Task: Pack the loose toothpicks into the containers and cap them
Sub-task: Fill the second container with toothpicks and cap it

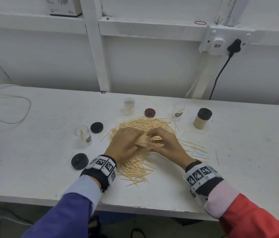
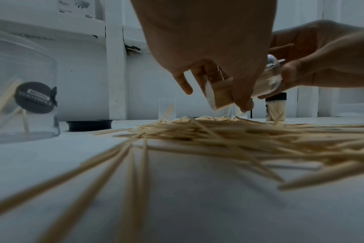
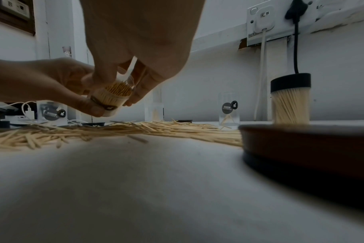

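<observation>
A clear container packed with toothpicks lies tilted on its side just above the loose toothpick pile at mid-table. My left hand grips its body, fingers curled over it and thumb under. My right hand curls its fingers and thumb round the open end, where the toothpick tips show. In the left wrist view the container has its base down-left. One full capped container stands at the right.
Three nearly empty clear containers stand around the pile. Loose caps lie nearby: black, black, brown. A black cable hangs from the wall socket. White cables lie far left.
</observation>
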`<action>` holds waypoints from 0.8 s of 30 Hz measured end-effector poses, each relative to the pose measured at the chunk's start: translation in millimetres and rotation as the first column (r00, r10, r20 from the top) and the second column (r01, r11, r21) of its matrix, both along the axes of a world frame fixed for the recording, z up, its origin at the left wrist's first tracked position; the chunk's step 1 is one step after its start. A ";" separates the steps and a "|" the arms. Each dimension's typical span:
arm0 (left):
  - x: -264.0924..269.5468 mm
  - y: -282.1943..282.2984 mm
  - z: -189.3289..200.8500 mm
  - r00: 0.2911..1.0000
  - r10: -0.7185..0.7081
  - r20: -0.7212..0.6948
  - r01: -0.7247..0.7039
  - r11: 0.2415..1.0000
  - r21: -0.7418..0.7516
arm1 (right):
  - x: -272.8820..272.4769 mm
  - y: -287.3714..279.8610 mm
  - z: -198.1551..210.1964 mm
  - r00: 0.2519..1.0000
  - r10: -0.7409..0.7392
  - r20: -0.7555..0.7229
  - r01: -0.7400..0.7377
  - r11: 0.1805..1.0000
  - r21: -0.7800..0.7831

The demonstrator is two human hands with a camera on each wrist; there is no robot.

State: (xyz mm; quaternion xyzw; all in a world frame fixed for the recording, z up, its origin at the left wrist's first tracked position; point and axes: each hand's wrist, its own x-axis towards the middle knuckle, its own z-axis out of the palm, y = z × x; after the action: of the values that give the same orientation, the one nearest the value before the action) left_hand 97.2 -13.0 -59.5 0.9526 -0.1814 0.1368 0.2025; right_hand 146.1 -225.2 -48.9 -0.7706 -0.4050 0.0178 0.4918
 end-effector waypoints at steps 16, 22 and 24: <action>0.0 0.6 1.4 0.993 0.116 -0.028 -0.116 0.993 -0.015 | 9.6 -2.2 -7.8 0.945 -0.285 0.160 0.303 0.948 -0.097; -1.6 -0.5 4.5 0.976 0.216 -0.033 -0.216 0.976 0.002 | 15.3 -5.4 -12.7 0.940 -0.249 0.232 0.340 0.687 -0.642; -2.1 -1.2 5.6 0.974 0.223 -0.036 -0.222 0.975 0.011 | 14.6 -3.7 -12.4 0.946 -0.223 0.235 0.324 0.668 -0.670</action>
State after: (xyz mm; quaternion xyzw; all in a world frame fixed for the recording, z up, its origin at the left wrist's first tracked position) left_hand 95.1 -14.2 -53.9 0.9699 -0.0703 0.1404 0.1859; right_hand 160.8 -228.9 -61.3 -0.9501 -0.2794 0.0445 0.1317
